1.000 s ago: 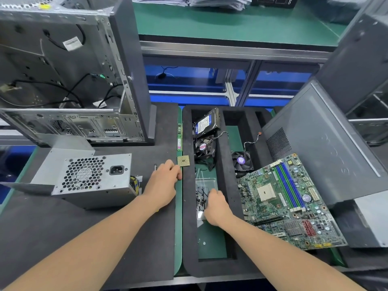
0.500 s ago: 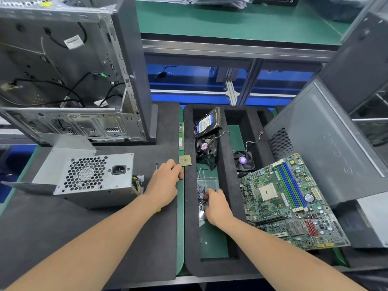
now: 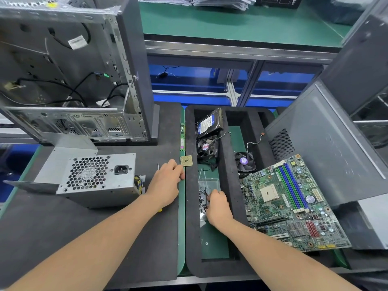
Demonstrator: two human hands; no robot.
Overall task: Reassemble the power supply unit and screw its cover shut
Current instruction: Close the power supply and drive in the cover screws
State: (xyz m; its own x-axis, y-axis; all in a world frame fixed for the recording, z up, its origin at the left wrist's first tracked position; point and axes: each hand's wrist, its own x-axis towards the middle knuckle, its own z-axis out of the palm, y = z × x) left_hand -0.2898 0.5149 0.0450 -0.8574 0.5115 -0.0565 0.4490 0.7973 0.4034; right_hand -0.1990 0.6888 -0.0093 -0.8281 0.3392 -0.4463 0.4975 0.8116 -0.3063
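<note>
– Barely anything has moved in the last second: my right hand point(image 3: 218, 208) has only worked its fingertips a little further into the loose screws point(image 3: 202, 201) on the clear plastic holder point(image 3: 210, 183), in the near compartment of the foam tray point(image 3: 191, 227).

– Have you got one yet?

– I cannot tell. The fingers are curled down over the pile and hide whatever is between them. My left hand point(image 3: 165, 185) has stayed put on the dark mat point(image 3: 63, 227), wrapped round the screwdriver point(image 3: 158, 166). Its shaft pokes out past the knuckles, and a bit of yellow handle shows under the wrist.

– And the unit itself?

– The power supply unit point(image 3: 94, 175) lies on the mat just left of that hand, fan grille and mains socket facing me, wires showing at its right end. I judge I am at the screw-fetching step, and the cover still wants fastening.

– Anything further out to mind?

– The processor chip point(image 3: 186, 160) sits just beyond my left fingertips. Up the tray are the fans point(image 3: 206, 147) and the hard drive point(image 3: 207, 122), with the motherboard point(image 3: 291, 204) to the right. The open computer case point(image 3: 73, 80) stands at the back left.
</note>
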